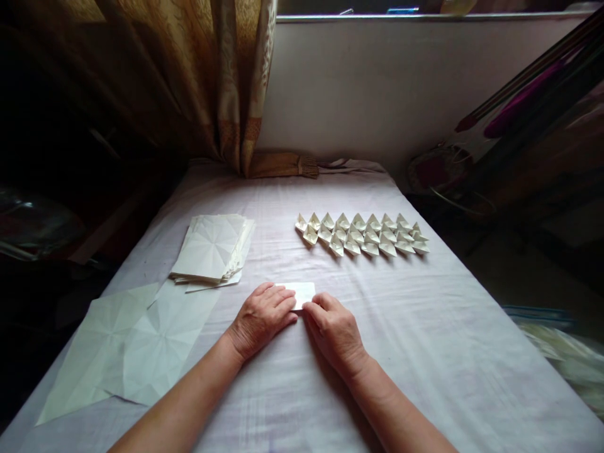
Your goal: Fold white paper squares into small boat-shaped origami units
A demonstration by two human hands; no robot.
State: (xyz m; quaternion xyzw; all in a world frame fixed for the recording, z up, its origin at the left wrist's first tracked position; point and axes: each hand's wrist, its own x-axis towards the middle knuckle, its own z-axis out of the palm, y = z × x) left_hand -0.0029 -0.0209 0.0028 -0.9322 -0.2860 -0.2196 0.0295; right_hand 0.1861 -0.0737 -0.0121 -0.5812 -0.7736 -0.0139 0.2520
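A small folded piece of white paper [304, 293] lies on the cloth between my hands. My left hand [265, 319] rests flat over its left part, fingers stretched out and pointing right. At the paper's lower right corner, my right hand [334, 328] has its thumb and curled fingers pinched on the edge. The part of the paper beneath my left fingers is hidden. Beyond my right hand stand several small folded paper boats [370, 236] in close rows.
A stack of creased paper sheets [207, 248] sits at the back left. Larger creased sheets [155, 346] spread nearer on the left. A pale cloth [425, 365] covers the table. A gold curtain [240, 82] hangs at the far edge, before a white wall [368, 88].
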